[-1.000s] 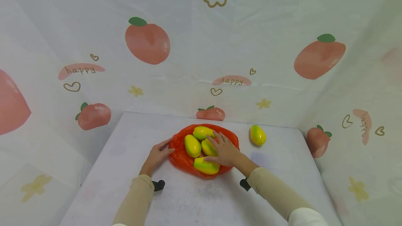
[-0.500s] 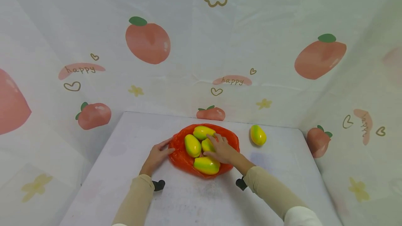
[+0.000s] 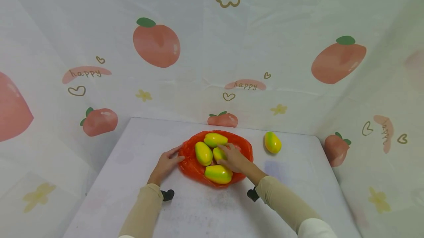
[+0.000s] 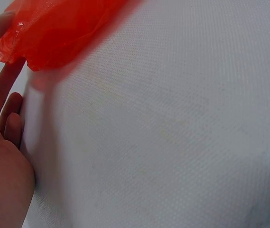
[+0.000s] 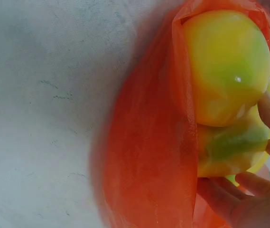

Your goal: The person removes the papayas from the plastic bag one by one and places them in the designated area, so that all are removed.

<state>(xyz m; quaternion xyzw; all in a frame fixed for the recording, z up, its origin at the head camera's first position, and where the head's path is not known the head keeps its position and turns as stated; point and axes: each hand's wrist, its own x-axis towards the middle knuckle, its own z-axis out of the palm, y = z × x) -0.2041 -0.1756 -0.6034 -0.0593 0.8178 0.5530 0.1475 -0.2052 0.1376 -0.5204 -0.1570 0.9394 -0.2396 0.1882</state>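
A red plastic bag (image 3: pixel 188 168) lies with its mouth wide, holding several glossy yellow-green papayas. My left hand (image 3: pixel 165 165) holds the bag's left rim between thumb and fingers; the left wrist view shows the thumb over the red plastic (image 4: pixel 54 38) and fingers beneath it. Inside the bag, my right hand (image 3: pixel 234 158) curls its fingers round the middle papaya (image 3: pixel 219 154), which it partly hides. In the right wrist view the thumb and fingers lie around that papaya (image 5: pixel 232 147), beside the nearest papaya (image 5: pixel 227 66).
Another papaya (image 3: pixel 272 142) lies on the white table (image 3: pixel 198 212), right of the bag. Printed white cloth walls (image 3: pixel 198 46) rise behind the table and at both sides. A dark attachment shows at each wrist.
My right hand has lowered into the bag, drawn back slightly, and its spread fingers have closed round the middle papaya. The left hand has stayed at the rim.
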